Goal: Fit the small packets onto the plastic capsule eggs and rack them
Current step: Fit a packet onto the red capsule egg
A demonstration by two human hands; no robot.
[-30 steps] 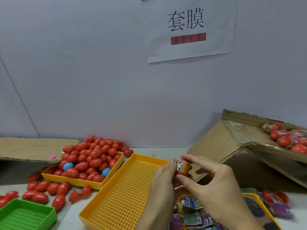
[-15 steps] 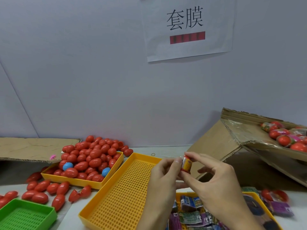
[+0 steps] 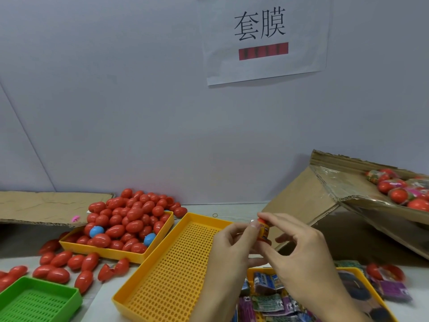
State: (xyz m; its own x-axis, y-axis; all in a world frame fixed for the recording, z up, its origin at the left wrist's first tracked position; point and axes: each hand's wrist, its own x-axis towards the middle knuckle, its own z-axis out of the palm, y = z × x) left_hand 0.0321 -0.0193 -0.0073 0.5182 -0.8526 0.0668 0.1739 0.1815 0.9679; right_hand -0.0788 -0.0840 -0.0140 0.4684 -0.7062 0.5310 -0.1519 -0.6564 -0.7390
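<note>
Red plastic capsule egg (image 3: 263, 230), with a printed orange film packet sleeved round its middle, is held up in the air between both hands above the near right corner of the perforated yellow plastic rack tray (image 3: 176, 263). The left hand (image 3: 232, 247) pinches it with thumb and forefinger from the left; the right hand (image 3: 299, 249) pinches its top and bottom, other fingers loosely spread. I judge the egg light, hard and smooth, so likely slippery under fingertips, while the film is thin, soft and easily creased or torn; best held on the bare red ends, leaving the sleeve free to slide. The rack's raised rim lies just below the hands and its holes look unfilled, so there is room to set down. More flat packets (image 3: 267, 300) lie in a yellow tray under the wrists; a tilted cardboard box (image 3: 325, 201) crowds the right, and a heaped yellow tray of red eggs (image 3: 125, 219) sits left on the worktop
</note>
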